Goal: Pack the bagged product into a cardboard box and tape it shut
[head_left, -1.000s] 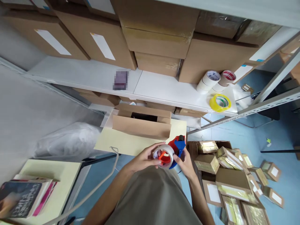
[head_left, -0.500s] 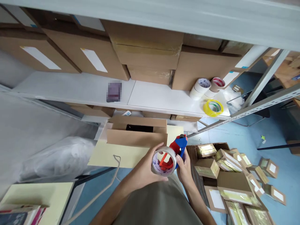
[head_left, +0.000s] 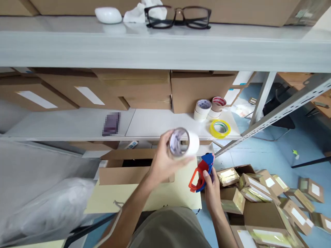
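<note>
My left hand is closed around a roll of clear packing tape, lifted in front of the shelf edge with its core facing me. Lower and to the right, my right hand grips a red and blue tape dispenser, which carries no roll. Both hands hover over a pale yellow table. On that table, just left of my left hand, stands an open brown cardboard box.
On the middle shelf lie a yellow tape roll, white tape rolls and large cartons. Black glasses rest on the top shelf. Several small taped boxes litter the blue floor at right. A plastic bag sits at left.
My left hand has pulled the tape roll off the dispenser and raised it. My right hand lowered the bare dispenser slightly. The view tilted up, showing the top shelf.
</note>
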Demonstrator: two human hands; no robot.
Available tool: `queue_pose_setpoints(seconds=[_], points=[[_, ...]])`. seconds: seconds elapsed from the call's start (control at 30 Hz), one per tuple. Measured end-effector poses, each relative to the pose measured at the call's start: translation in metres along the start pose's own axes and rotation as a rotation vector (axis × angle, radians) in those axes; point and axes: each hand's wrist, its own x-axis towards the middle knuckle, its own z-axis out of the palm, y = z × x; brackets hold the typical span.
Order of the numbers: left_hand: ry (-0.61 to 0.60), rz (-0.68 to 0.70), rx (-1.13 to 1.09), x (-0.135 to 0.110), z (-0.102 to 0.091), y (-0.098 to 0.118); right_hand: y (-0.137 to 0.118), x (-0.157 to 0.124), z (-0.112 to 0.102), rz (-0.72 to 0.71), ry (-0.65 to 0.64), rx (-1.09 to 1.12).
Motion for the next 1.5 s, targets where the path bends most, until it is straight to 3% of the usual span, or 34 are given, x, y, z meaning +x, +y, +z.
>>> queue_pose_setpoints(seconds=[0.13,0.2,0.3,0.4,0.57,0.73,0.8,0.9,0.93,1.0,1.07,1.13,1.2,1.37,1.5], points=[[0.142,0.108,0.088,0.12,0.05,-0.016,-0.004,0.007,-0.006,0.078,-0.033,0.07],[0.133,0.123,0.161,0.169,0.074,-0.018,-0.006,0.009,-0.011,0.089,-0.033,0.089],[0.093,0.096,0.226,0.213,0.107,-0.019,-0.004,0.009,-0.024,0.092,-0.017,0.097],[0.039,0.06,0.296,0.225,0.132,-0.024,0.001,0.008,-0.036,0.094,0.008,0.094],[0.016,0.034,0.347,0.225,0.155,-0.043,0.008,0.004,-0.045,0.102,0.049,0.136],[0.017,0.033,0.335,0.228,0.16,-0.05,0.007,0.0,-0.044,0.094,0.014,0.154],[0.045,0.06,0.357,0.22,0.159,-0.046,0.007,-0.002,-0.043,0.102,0.012,0.155],[0.043,0.22,0.402,0.19,0.166,-0.037,0.01,-0.005,-0.045,0.105,0.035,0.171],[-0.025,0.29,0.418,0.176,0.171,-0.035,0.011,-0.006,-0.046,0.099,0.043,0.176],[-0.295,0.403,0.459,0.148,0.187,-0.034,0.013,-0.007,-0.05,0.088,0.055,0.18],[-0.529,0.423,0.535,0.126,0.204,-0.035,0.013,-0.009,-0.054,0.091,0.063,0.175],[-0.64,0.383,0.593,0.112,0.217,-0.035,0.012,-0.012,-0.059,0.106,0.075,0.182],[-0.632,0.287,0.494,0.106,0.222,-0.031,0.011,-0.016,-0.065,0.111,0.089,0.197],[-0.501,0.102,0.099,0.088,0.203,-0.009,0.019,-0.031,-0.078,0.084,0.155,0.171],[-0.445,0.022,-0.04,0.041,0.155,0.001,0.025,-0.038,-0.078,0.072,0.165,0.145]])
